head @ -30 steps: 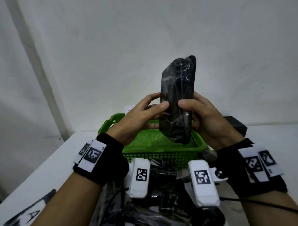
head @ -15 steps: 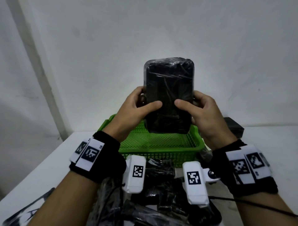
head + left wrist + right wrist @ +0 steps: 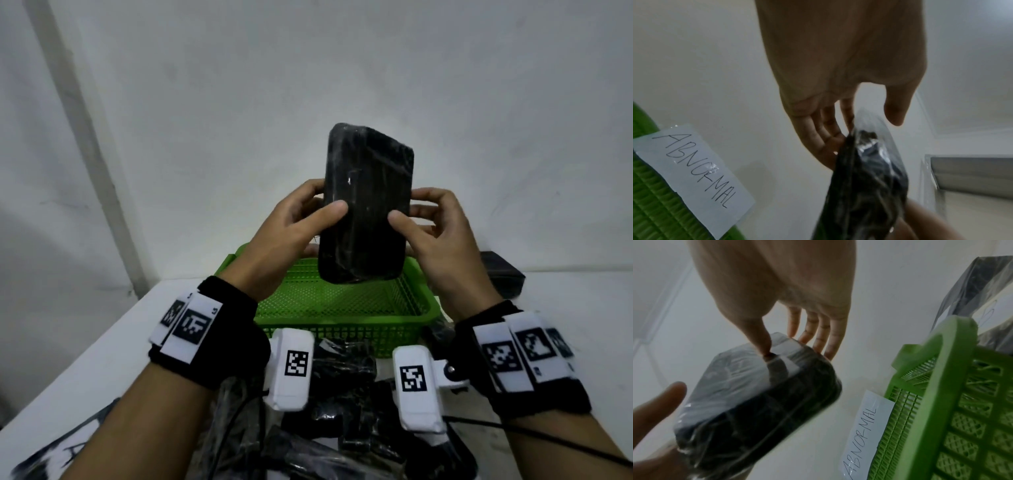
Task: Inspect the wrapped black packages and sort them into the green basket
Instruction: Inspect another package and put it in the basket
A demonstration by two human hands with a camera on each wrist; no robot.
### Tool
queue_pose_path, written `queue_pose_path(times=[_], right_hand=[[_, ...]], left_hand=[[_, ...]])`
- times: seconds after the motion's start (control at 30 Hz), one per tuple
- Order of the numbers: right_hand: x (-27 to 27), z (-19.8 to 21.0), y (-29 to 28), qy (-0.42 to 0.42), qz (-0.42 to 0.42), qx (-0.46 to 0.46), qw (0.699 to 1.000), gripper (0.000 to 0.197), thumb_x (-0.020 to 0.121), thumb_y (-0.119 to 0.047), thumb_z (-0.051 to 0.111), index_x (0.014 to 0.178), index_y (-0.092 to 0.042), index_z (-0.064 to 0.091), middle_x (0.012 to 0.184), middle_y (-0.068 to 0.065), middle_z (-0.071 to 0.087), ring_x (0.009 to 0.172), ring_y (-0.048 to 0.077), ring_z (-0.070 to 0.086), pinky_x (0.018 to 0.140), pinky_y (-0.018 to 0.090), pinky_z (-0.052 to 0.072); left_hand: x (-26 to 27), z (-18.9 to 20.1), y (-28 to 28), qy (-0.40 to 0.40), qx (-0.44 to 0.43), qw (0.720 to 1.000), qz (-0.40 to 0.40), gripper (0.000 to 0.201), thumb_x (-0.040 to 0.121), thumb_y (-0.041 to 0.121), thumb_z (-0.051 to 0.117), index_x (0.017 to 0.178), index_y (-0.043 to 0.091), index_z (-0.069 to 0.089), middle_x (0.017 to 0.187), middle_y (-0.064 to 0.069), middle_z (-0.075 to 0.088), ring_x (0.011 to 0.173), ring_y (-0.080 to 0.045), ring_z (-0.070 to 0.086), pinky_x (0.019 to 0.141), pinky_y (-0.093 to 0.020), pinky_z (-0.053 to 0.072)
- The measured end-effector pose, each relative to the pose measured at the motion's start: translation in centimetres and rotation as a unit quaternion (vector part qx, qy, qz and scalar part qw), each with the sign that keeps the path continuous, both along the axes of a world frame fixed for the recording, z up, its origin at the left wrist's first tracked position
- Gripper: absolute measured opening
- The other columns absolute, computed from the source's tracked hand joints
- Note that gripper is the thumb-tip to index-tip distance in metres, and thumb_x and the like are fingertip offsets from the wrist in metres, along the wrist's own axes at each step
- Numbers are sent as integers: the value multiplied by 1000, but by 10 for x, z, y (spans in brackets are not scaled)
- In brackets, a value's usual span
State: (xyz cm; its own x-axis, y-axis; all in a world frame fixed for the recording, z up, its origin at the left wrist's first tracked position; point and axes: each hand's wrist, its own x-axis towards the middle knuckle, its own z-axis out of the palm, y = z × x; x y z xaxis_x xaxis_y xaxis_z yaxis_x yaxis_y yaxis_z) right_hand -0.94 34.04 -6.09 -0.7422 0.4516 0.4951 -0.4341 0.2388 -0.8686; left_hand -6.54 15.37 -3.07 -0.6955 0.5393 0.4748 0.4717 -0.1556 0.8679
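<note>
A black package [image 3: 368, 205] in clear wrap stands upright in the air above the green basket [image 3: 342, 320]. My left hand [image 3: 322, 200] grips its left edge, thumb on the front and fingers behind. My right hand [image 3: 409, 205] pinches the right edge the same way. The left wrist view shows the package [image 3: 865, 186] edge-on against my left fingers [image 3: 818, 138]. In the right wrist view my thumb [image 3: 764, 347] presses on the package [image 3: 760, 402], beside the basket [image 3: 941, 402]. More wrapped black packages [image 3: 342, 373] lie heaped in front of the basket.
A paper label reading ABNORMAL [image 3: 865, 434] is taped at the basket's far side by the wall. A black box [image 3: 501, 274] sits to the right of the basket, and a grey plastic bag [image 3: 982, 288] lies behind it. The white table [image 3: 102, 359] stretches left.
The package has been turned in both hands: edge-on a second ago, then broad face toward me, now rotated a little further with its top leaning right. Both hands shifted their hold.
</note>
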Motion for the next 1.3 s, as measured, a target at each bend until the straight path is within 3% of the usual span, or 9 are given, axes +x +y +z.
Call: queue_pose_path(times=[0.1, 0.2, 0.33, 0.43, 0.6, 0.8, 0.93, 1.1, 1.3], right_hand=[[2, 4, 0, -41, 81, 2, 996, 49, 86, -41, 72, 131, -25, 57, 123, -4, 68, 103, 9, 71, 94, 45, 59], [6, 6, -1, -54, 142, 0, 988, 72, 73, -58, 80, 136, -36, 53, 134, -8, 63, 112, 8, 69, 98, 46, 55], [8, 6, -5, -21, 119, 3, 993, 86, 65, -44, 86, 141, -32, 49, 127, -7, 67, 105, 11, 72, 92, 39, 59], [9, 6, -5, 11, 113, -4, 993, 89, 62, -37, 91, 140, -28, 49, 123, -6, 67, 101, 7, 73, 82, 29, 58], [11, 10, -2, -11, 216, -52, 975, 60, 75, -27, 75, 131, -17, 55, 115, 1, 74, 98, 15, 75, 76, 27, 58], [11, 11, 2, -11, 235, -36, 971, 34, 88, -36, 66, 118, -20, 69, 115, -3, 75, 105, 11, 71, 80, 27, 55], [7, 9, 0, -14, 198, -31, 980, 40, 88, -27, 72, 126, -18, 63, 115, -2, 75, 99, 13, 73, 75, 29, 58], [1, 4, -1, 23, 102, -1, 994, 37, 80, -9, 79, 115, -10, 68, 109, 4, 77, 105, 21, 72, 89, 41, 60], [3, 6, 2, 18, 82, 28, 996, 22, 87, 1, 71, 101, -17, 70, 95, -5, 78, 91, 13, 75, 82, 28, 60]], left_hand=[[1, 1, 0, 32, -14, 999, 1, 36, 97, 19, 62, 132, 18, 56, 118, -9, 67, 103, -20, 70, 79, -37, 60], [4, 0, 2, 44, -25, 999, 4, 40, 94, 22, 63, 134, 21, 57, 122, -8, 66, 103, -20, 71, 75, -31, 58], [7, 1, 4, 50, -36, 998, -26, 32, 100, 18, 54, 131, 27, 59, 128, -11, 63, 94, -9, 68, 75, -27, 56], [3, 0, 5, 63, -36, 997, -4, 35, 98, 23, 55, 132, 30, 59, 128, -9, 63, 102, -16, 67, 84, -37, 58], [-5, -9, 9, -20, -66, 997, 31, 72, 84, 52, 69, 147, 33, 40, 132, 1, 62, 119, -12, 63, 101, -45, 52], [-7, -13, 12, -41, 19, 994, 100, 72, 73, 42, 78, 134, 19, 47, 112, -1, 68, 96, -7, 70, 74, -19, 55], [-10, -14, 9, -21, -2, 992, 121, 62, 78, 24, 81, 127, 13, 45, 115, 3, 69, 101, -7, 70, 84, -24, 57], [-8, -12, 13, -41, -18, 995, 88, 38, 91, 18, 67, 124, 11, 50, 111, -3, 68, 95, -12, 68, 76, -25, 53], [-7, -13, 12, -25, -21, 996, 83, 42, 89, 15, 71, 124, 8, 49, 115, -8, 68, 97, -15, 70, 83, -30, 57]])
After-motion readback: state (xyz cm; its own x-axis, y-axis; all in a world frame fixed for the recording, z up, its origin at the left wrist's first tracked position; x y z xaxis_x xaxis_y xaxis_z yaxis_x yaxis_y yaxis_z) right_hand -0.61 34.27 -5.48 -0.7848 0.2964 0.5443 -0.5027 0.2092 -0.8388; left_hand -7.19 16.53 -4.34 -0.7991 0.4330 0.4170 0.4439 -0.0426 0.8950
